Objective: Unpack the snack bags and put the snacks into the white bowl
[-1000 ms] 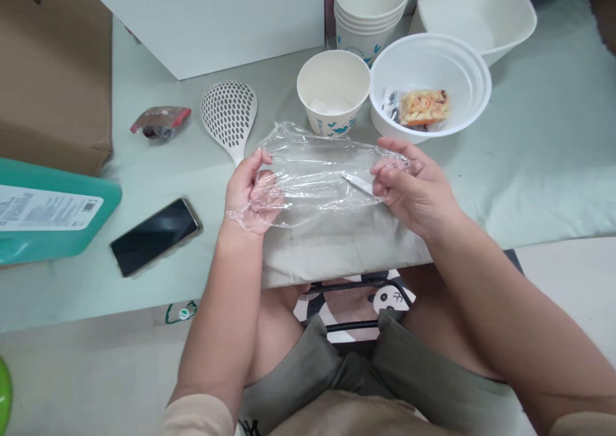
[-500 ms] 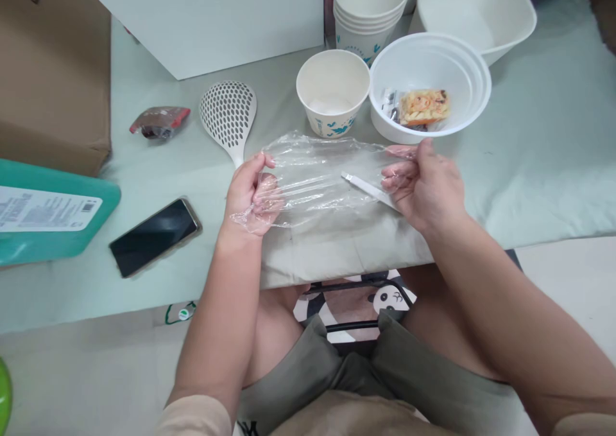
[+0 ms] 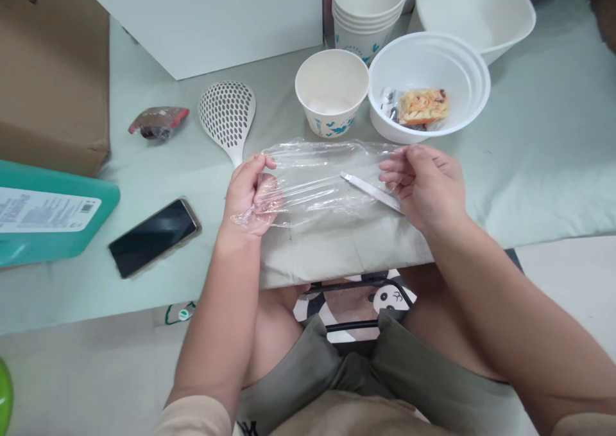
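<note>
A sheet of clear plastic film point(image 3: 312, 179) is stretched level between my two hands, just above the table's front edge. My left hand point(image 3: 253, 192) grips its left end, thumb and fingers curled in. At the other end, my right hand point(image 3: 428, 182) pinches the film between thumb and forefinger, its other fingers bent. A slim white tool point(image 3: 370, 191) shows through the film; my right hand hides its lower end. Beyond the film stands a paper cup point(image 3: 332, 92), upright. To its right, a white plastic bowl point(image 3: 476, 95) contains a packaged snack point(image 3: 423, 107).
A white slotted skimmer point(image 3: 228, 115) lies left of the film, its handle partly behind my left hand. Further left are a small wrapped packet point(image 3: 158, 122), a phone point(image 3: 154, 238) and a green container point(image 3: 96, 192). Stacked cups point(image 3: 368, 18) and a square white bin point(image 3: 510, 31) stand behind.
The film's far edge has dropped slightly towards me. My right hand's fingers have shifted a little on its end; my left hand is nearly unchanged.
</note>
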`<state>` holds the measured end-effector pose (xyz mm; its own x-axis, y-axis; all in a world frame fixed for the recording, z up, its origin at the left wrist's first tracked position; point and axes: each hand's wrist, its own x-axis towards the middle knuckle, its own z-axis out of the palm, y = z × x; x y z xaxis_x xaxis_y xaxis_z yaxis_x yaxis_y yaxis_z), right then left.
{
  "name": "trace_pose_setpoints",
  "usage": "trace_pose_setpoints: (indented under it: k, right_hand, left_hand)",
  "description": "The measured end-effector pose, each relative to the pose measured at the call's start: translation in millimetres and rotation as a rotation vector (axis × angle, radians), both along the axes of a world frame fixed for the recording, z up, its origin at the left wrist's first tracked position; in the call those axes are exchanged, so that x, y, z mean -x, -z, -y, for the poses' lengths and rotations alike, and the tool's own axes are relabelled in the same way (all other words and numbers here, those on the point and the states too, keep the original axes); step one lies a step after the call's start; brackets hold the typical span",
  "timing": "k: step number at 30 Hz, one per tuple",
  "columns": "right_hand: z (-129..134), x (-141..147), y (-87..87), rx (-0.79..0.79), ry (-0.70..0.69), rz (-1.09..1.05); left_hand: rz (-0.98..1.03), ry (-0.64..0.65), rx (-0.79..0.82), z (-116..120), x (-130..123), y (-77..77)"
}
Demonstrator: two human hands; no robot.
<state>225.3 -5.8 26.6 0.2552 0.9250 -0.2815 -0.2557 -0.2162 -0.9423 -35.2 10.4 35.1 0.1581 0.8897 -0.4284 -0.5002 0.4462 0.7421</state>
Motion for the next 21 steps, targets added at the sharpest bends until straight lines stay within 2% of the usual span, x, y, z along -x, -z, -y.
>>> trace_pose_setpoints:
  k: [5,9,12,16,21]
  right_hand:
    - [-2.9,-2.0,1.9,0.012,0.120,-0.056]
    - [-5.9,-7.5,1.8,0.010,0.110,-0.198]
    - [-2.9,-5.4,-3.5,-0.021,-0.008,-0.250]
    - [9.5,8.4,-9.9,0.040,-0.219,-0.235]
    - [20.1,17.1,-3.1,0.178,-0.443,-0.276]
  left_hand:
    - [-0.048,-0.037,-0.011,1.5,-6.5,-3.4]
    - [-0.017,-0.036,0.017,0.6,-10.0,-6.6]
    - [0.124,-0.072,0.087,-0.7,-12.7,-8.1]
    - [0.282,-0.121,0.103,-1.0,-16.5,-4.5]
    - [0.277,-0.131,-0.005,-1.8,-9.8,3.6]
